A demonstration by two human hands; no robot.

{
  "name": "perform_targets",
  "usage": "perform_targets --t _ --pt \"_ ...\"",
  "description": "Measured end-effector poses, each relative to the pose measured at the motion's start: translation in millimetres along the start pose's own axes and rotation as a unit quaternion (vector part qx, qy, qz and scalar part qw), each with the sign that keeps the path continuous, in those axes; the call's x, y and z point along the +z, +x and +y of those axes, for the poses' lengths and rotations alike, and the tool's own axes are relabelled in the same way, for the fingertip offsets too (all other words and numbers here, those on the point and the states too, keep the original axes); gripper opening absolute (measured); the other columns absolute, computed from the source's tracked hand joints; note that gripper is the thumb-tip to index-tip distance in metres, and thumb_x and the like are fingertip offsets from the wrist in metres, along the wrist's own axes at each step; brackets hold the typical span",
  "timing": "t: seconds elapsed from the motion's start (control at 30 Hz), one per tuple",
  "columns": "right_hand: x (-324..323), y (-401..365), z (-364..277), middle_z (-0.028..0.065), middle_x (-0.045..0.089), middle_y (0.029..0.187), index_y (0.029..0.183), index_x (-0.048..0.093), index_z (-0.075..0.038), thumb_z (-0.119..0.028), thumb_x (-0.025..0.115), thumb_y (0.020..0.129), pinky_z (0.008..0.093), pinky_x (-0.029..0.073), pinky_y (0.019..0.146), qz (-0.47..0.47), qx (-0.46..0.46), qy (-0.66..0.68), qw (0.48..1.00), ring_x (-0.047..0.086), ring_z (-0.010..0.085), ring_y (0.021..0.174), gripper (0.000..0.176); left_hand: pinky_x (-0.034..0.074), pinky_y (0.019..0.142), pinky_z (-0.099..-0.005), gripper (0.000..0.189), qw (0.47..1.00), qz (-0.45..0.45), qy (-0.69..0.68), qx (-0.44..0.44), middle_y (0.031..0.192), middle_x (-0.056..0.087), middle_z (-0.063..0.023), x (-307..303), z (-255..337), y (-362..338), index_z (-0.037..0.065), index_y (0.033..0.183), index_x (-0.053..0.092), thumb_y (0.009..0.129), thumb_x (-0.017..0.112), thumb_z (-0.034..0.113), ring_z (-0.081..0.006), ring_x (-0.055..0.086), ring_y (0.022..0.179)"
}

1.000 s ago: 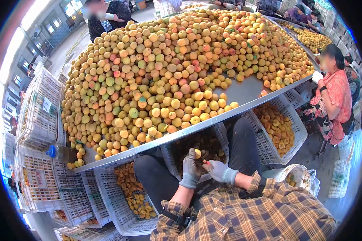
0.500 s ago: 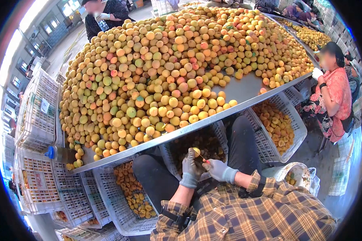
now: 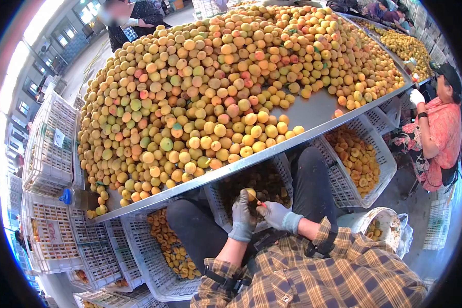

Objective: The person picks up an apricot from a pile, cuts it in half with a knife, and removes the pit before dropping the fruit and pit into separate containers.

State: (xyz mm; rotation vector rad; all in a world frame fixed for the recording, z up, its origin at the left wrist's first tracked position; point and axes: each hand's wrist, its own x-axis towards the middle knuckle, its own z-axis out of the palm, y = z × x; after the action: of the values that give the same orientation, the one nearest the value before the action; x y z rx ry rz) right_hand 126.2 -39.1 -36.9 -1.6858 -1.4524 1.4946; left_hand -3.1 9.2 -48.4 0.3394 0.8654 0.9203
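Note:
My left hand [image 3: 244,215], in a dirty grey glove, is closed around a yellow apricot [image 3: 250,194] above my lap. Beside it, my gloved right hand [image 3: 277,214] grips a small red-handled knife [image 3: 261,204]. The thin blade points at the apricot; whether it has cut in is too small to tell. Below both hands, between my knees, a crate [image 3: 215,205] holds dark fruit pieces. In front of me a metal table [image 3: 313,110] bears a large heap of apricots [image 3: 190,102].
Crates of halved apricots stand to my left [image 3: 154,272] and right [image 3: 387,177]. A white bucket [image 3: 354,222] sits by my right hip. Stacked crates [image 3: 49,143] and a blue-lidded jar [image 3: 82,198] are at left. A co-worker [image 3: 436,128] sits at the right, another person [image 3: 138,20] stands across the table.
My hands keep nearly the same place and hold. The co-worker at the right has raised a gloved hand slightly and turned the head. My view has shifted a little.

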Motion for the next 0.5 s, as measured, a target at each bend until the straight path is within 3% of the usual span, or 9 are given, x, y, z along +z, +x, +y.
perform_targets --t 0.07,0.17,0.27,0.4,0.47,0.5 --pt "8.3 -8.1 1.2 0.0227 0.062 0.079 0.094 0.055 0.0 -0.037 0.052 0.092 0.043 0.047 0.066 0.089 -0.042 -0.063 0.993 0.062 0.0394 0.077 0.038 0.05 0.078 -0.0361 0.042 0.997 0.007 -0.069 -0.023 0.096 0.062 -0.0095 -8.8 -5.5 2.3 0.005 0.106 0.053 0.092 0.05 0.045 -0.0215 0.058 0.083" --pt "5.7 -12.5 -9.3 0.028 0.061 0.087 0.094 0.054 0.001 -0.039 0.047 0.093 0.0465 0.046 0.072 0.064 0.029 -0.091 0.993 0.057 0.0451 0.088 0.041 0.049 0.081 -0.035 0.044 0.998 -0.047 -0.036 -0.034 0.095 0.062 -0.0097 6.8 -0.8 -18.5 0.006 0.106 0.053 0.091 0.051 0.047 -0.0213 0.059 0.086" --pt "4.7 -12.9 -14.8 0.0269 0.062 0.088 0.095 0.056 0.002 -0.031 0.053 0.091 0.0435 0.047 0.07 0.072 0.05 -0.096 0.992 0.058 0.0442 0.089 0.033 0.049 0.082 -0.0332 0.042 0.986 -0.036 -0.136 -0.092 0.096 0.062 -0.0089 4.9 -2.2 -14.6 0.006 0.105 0.054 0.09 0.053 0.046 -0.0205 0.058 0.087" --pt "12.9 -3.2 4.7 0.0249 0.063 0.085 0.093 0.055 0.002 -0.032 0.053 0.091 0.0438 0.047 0.069 0.09 0.002 -0.069 0.994 0.062 0.0412 0.082 0.034 0.049 0.081 -0.0334 0.041 0.989 -0.028 -0.116 -0.087 0.097 0.061 -0.0081 -5.0 -7.3 -9.8 0.006 0.103 0.055 0.089 0.056 0.045 -0.0202 0.058 0.087" --pt "15.4 -0.5 13.8 0.0149 0.063 0.071 0.09 0.055 0.0 -0.036 0.052 0.092 0.0382 0.047 0.061 0.068 -0.036 0.008 0.997 0.062 0.0273 0.066 0.036 0.049 0.08 -0.0332 0.038 0.991 -0.036 -0.099 -0.078 0.097 0.061 -0.0082 -17.0 -13.5 -4.9 0.006 0.102 0.055 0.089 0.058 0.041 -0.0194 0.058 0.086" --pt "10.2 -3.6 8.1 0.0149 0.063 0.071 0.09 0.055 0.0 -0.036 0.052 0.092 0.0382 0.047 0.061 0.069 -0.037 0.008 0.997 0.062 0.0273 0.066 0.036 0.049 0.08 -0.0332 0.038 0.991 -0.037 -0.098 -0.078 0.097 0.061 -0.0082 -12.7 -9.9 -8.6 0.006 0.102 0.055 0.089 0.058 0.041 -0.0194 0.058 0.086"
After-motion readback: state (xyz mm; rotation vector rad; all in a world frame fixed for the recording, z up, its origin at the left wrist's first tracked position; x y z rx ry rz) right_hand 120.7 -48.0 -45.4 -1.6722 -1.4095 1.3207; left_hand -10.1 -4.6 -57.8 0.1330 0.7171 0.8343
